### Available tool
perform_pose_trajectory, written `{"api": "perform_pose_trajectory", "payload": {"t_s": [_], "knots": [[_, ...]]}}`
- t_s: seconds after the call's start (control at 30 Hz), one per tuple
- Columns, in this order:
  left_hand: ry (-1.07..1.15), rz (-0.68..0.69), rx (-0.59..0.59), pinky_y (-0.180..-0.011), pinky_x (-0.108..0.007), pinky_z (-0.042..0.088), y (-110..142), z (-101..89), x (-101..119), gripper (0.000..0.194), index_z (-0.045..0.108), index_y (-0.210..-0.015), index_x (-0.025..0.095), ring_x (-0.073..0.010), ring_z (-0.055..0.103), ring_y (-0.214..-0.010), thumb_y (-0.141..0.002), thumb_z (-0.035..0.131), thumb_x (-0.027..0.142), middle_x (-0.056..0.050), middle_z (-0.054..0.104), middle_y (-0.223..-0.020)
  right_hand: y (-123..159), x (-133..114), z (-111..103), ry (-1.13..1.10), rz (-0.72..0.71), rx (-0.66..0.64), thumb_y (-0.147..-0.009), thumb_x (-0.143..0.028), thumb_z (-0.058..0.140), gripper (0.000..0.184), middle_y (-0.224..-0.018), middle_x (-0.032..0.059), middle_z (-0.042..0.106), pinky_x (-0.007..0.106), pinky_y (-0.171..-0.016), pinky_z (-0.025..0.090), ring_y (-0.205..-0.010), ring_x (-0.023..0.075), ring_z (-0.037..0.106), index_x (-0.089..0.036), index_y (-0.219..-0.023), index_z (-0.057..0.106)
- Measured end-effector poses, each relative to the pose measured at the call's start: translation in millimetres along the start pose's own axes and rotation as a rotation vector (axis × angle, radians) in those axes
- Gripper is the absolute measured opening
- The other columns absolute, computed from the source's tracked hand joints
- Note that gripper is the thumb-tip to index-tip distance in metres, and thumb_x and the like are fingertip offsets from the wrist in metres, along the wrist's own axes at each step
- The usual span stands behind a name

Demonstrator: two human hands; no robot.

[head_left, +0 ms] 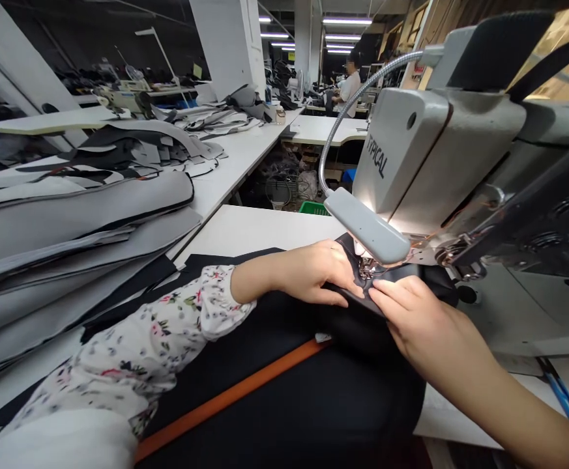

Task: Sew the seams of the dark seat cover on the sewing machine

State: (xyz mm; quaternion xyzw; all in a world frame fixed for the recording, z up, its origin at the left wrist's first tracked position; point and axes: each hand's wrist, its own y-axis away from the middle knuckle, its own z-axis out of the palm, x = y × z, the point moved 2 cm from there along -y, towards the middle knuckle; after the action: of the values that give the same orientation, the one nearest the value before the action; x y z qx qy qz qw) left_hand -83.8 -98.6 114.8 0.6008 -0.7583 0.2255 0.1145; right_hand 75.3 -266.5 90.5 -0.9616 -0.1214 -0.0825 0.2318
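Observation:
A large black leather-like panel (284, 397) with an orange strip (245, 389) across it spreads over the front of the table and runs up under the presser foot (365, 267) of a grey sewing machine (401, 143). My left hand (320, 270) lies on the panel just left of the foot, thumb and forefinger stretched apart. Close to the foot on the right, my right hand (414, 309) pinches the panel's folded edge; its thumb is hidden below. The fingertips of both hands almost meet in front of the needle area. A grey lamp head (367, 225) partly covers the needle.
Grey padded panels (79, 221) are stacked on the left table. Blue-handled scissors or snips (565, 391) lie at the right. A green basket (313, 208) stands below the table's far edge. Farther back, a person (350, 85) stands among other worktables.

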Motion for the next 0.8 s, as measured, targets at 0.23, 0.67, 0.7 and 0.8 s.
{"api": "perform_pose_trajectory", "payload": {"t_s": [0.23, 0.67, 0.7, 0.8], "knots": [[-0.084, 0.051, 0.129, -0.1, -0.032, 0.051, 1, 13.2, 4, 0.023, 0.078, -0.114, 0.016, -0.0213, 0.072, -0.105, -0.103, 0.063, 0.028, -0.009, 0.079, -0.106, 10, 10, 6, -0.031, 0.012, 0.005, -0.087, -0.002, 0.046, 0.042, -0.108, 0.0093, 0.072, 0.027, -0.047, 0.045, -0.086, 0.0179, 0.067, -0.017, -0.12, 0.069], [-0.003, -0.032, 0.121, -0.105, -0.035, 0.048, 9, 9.2, 6, 0.025, 0.074, -0.121, 0.019, -0.0212, 0.072, -0.108, -0.102, 0.058, 0.022, -0.009, 0.079, -0.114, -2, 23, 11, -0.049, -0.086, 0.082, -0.082, 0.002, 0.046, 0.043, -0.1, 0.0056, 0.075, 0.026, -0.05, 0.048, -0.084, 0.0173, 0.066, -0.017, -0.109, 0.073], [-0.023, -0.036, 0.136, -0.104, -0.035, 0.048, 10, 10.9, 7, 0.024, 0.074, -0.12, 0.019, -0.0208, 0.072, -0.107, -0.103, 0.057, 0.023, -0.008, 0.079, -0.113, -1, 24, 12, -0.054, -0.086, 0.09, -0.082, 0.002, 0.046, 0.044, -0.102, 0.0056, 0.075, 0.025, -0.051, 0.049, -0.086, 0.0169, 0.067, -0.017, -0.112, 0.073], [-0.125, -0.024, 0.205, -0.099, -0.033, 0.049, 9, 19.4, 11, 0.023, 0.074, -0.117, 0.017, -0.0192, 0.073, -0.103, -0.106, 0.055, 0.024, -0.009, 0.079, -0.107, 3, 28, 19, -0.067, -0.076, 0.102, -0.081, 0.001, 0.047, 0.05, -0.107, 0.0053, 0.076, 0.024, -0.053, 0.05, -0.091, 0.0164, 0.069, -0.017, -0.118, 0.073]]}}
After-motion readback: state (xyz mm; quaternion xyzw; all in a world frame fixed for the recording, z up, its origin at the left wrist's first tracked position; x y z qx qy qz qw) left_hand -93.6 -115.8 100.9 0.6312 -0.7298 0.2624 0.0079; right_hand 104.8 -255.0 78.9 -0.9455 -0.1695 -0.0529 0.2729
